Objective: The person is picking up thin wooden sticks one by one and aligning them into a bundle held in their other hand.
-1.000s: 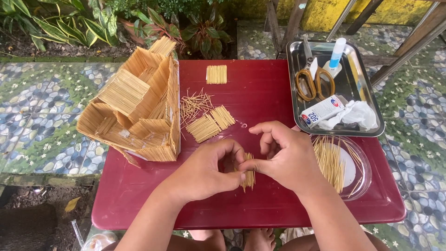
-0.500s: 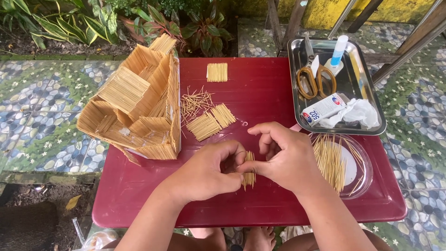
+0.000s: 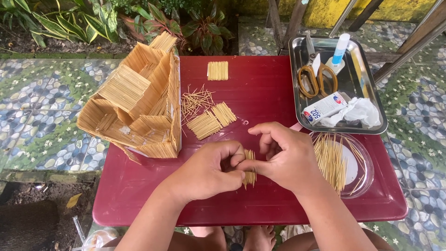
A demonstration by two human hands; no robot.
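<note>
Over the last second we see almost no change: our left hand [image 3: 204, 174] and right hand [image 3: 285, 160] still meet at the middle of the red table [image 3: 139, 204], fingers pinched on the small toothpick bundle [image 3: 250, 169], so the work stays where it was. The toothpick house [image 3: 134, 102] sits at ten o'clock, the loose toothpicks in the clear dish [image 3: 331, 160] at three.
</note>
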